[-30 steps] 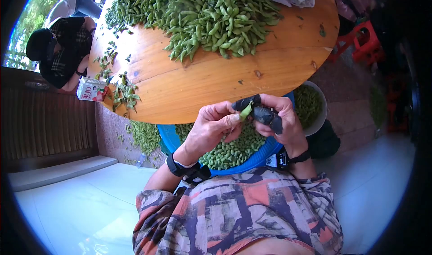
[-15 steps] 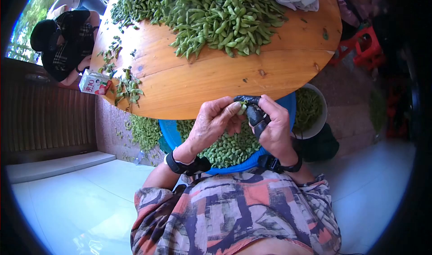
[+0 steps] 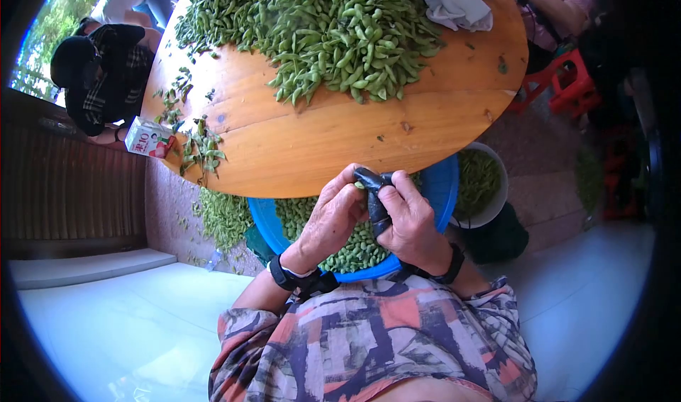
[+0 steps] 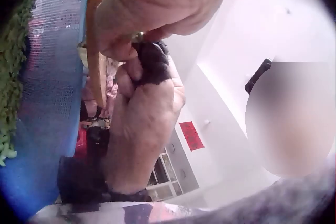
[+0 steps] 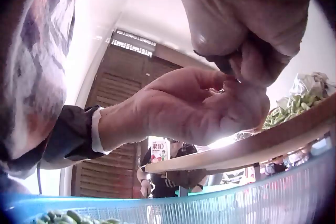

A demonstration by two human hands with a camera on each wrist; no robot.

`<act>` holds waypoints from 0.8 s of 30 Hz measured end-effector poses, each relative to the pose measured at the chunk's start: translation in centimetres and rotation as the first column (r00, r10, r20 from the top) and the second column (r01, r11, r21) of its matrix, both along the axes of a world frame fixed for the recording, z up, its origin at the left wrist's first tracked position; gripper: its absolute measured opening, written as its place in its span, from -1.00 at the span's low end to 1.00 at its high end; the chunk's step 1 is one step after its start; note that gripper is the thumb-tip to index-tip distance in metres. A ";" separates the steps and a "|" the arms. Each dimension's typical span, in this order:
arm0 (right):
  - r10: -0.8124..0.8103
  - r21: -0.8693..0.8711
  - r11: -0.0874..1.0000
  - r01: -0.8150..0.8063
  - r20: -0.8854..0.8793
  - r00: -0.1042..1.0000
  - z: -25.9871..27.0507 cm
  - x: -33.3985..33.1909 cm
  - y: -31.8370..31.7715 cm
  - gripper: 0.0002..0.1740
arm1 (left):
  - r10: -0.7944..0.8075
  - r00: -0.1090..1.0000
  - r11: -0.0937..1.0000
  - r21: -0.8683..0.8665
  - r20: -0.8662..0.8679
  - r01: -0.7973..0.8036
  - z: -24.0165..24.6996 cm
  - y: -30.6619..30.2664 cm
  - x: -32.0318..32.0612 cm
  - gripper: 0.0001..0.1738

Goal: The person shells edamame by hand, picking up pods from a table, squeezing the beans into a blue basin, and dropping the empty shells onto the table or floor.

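Only a small green bit of an edamame pod (image 3: 360, 185) shows, pinched at the thumb and fingertips of my left hand (image 3: 332, 218). My right hand (image 3: 411, 221) meets it there, fingers curled, with black finger covers (image 3: 379, 210) on some digits; one cover lies against the pod. The rest of the pod is hidden by the fingers. Below both hands is a blue basin (image 3: 448, 189) with shelled green beans (image 3: 358, 252) in it. In the left wrist view, the covered digits (image 4: 153, 64) of the right hand press up against the left fingertips.
A wooden table (image 3: 312, 157) stands just beyond the hands, bearing a large heap of pods (image 3: 340, 40), a pale cloth (image 3: 454, 1) and a drink carton (image 3: 147, 138). Right of the basin is a pale bucket (image 3: 502, 189) of pods. A person (image 3: 106, 76) leans at the table's left.
The pod stuck out plainly between the hands a second ago; now the fingers mostly cover it. Both hands have shifted slightly left and nearer the body. Another person's arm has appeared beside the cloth.
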State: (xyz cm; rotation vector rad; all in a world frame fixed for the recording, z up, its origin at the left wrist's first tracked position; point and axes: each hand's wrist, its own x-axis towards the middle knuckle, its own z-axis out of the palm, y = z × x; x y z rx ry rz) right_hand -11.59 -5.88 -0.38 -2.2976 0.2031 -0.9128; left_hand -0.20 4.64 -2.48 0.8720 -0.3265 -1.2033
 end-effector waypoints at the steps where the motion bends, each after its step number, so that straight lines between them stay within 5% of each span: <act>1: 0.000 -0.003 1.000 0.000 0.001 1.000 0.0 0.0 -0.2 -0.60 | 0.000 1.000 1.000 -0.003 0.001 0.000 -0.3 0.1 0.1 -0.79; 13: 0.102 0.202 0.975 -0.094 -0.030 0.994 0.5 -0.3 -1.4 -0.69 | -0.055 0.997 0.998 0.024 0.048 0.054 -0.9 0.8 0.7 -0.77; 16: 0.137 0.271 0.955 -0.120 -0.045 0.990 0.4 -1.2 -2.6 -0.75 | -0.188 0.978 0.981 0.060 0.086 0.183 0.7 1.1 1.2 -0.72; 18: 0.117 0.340 0.937 -0.078 -0.097 0.988 0.6 -2.8 -4.3 -0.80 | -0.492 0.788 0.861 0.342 0.370 0.377 2.0 1.2 1.3 -0.72; 19: 0.075 0.554 0.832 0.038 -0.180 0.981 0.7 -4.3 -4.9 -0.79 | -0.565 0.561 0.821 0.348 0.605 0.452 2.1 1.5 2.2 -0.77; 21: -0.009 0.517 0.853 0.070 -0.121 0.993 -3.8 -9.6 -8.5 -0.23 | -0.577 0.290 0.752 0.358 0.764 0.553 3.0 1.6 3.3 -0.79; 22: -0.030 0.724 0.682 0.106 -0.117 0.993 -0.5 -9.7 -8.5 -0.10 | -0.494 0.177 0.739 0.303 0.851 0.602 3.1 1.4 3.9 -0.80; 23: -0.189 0.623 0.754 0.210 -0.102 0.977 -0.8 -10.7 -9.4 -0.13 | -0.476 0.194 0.763 0.292 0.858 0.577 4.1 1.1 5.1 -0.81; 24: -0.233 0.691 0.673 0.264 -0.141 0.962 -1.6 -12.7 -11.2 -0.40 | -0.456 0.212 0.785 0.279 0.864 0.553 5.5 0.6 6.7 -0.81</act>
